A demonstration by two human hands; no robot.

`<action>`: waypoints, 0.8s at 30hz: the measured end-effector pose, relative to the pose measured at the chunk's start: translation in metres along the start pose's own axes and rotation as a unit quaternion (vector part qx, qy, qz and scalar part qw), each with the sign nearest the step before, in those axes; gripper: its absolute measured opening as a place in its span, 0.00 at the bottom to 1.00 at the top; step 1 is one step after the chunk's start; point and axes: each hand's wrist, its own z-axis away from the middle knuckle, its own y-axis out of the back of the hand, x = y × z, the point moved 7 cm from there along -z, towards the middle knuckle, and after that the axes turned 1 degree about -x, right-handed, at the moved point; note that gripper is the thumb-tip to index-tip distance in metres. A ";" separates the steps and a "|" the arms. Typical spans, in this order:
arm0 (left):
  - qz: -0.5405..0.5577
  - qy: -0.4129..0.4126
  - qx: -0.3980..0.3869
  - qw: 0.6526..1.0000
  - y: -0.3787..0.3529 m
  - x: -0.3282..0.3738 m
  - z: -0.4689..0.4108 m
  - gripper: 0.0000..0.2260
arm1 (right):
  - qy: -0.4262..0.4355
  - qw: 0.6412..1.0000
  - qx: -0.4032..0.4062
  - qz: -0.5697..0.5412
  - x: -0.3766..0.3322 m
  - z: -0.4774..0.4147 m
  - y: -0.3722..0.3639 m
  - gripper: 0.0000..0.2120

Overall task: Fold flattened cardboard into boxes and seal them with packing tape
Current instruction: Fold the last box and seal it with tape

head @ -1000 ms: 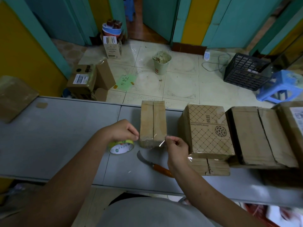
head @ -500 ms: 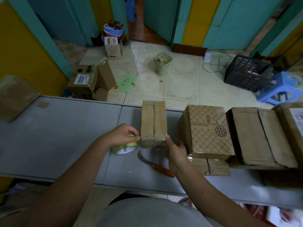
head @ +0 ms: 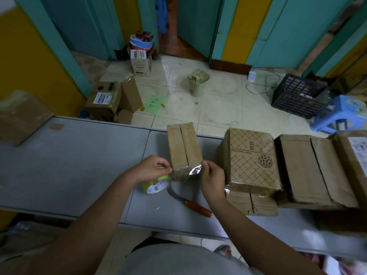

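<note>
Head view: a grey table point(head: 79, 165) with a smooth, flat top and a seam running across it.
Plain boxes point(head: 309, 169): large, brown, matte cardboard with flaps shut, at the table's right end.
Patterned box point(head: 250, 159): lattice-printed cardboard wrapped in glossy film, lying on a flatter carton point(head: 252, 203). It crowds the right side of the work.
Small box point(head: 183, 147): narrow, upright and rough brown, with its flap seam facing up, at the table's middle between both hands.
Left hand point(head: 151, 169): fingers curled, pinching the tape strip point(head: 193, 170) at the box's near left corner.
Right hand point(head: 212, 179): pinches the strip's other end at the near right corner.
Tape roll point(head: 156, 184): a round, green-and-white core, partly hidden under the left hand.
Knife point(head: 190, 201): curved blade and orange handle, lying on the table just below the hands.
Tape strip: clear and shiny, stretched across the box's near face.
</note>
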 end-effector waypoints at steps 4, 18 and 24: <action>0.031 0.004 0.018 0.999 -0.007 0.001 0.005 0.02 | -0.033 0.998 -0.038 -0.026 0.002 -0.002 -0.004 0.17; -0.061 0.013 -0.009 0.998 -0.005 0.022 0.012 0.07 | 0.047 0.850 -0.326 0.412 0.070 0.046 -0.045 0.14; -0.104 0.043 -0.029 0.993 -0.003 0.021 0.009 0.08 | 0.083 0.903 -0.291 0.305 0.037 0.073 -0.001 0.10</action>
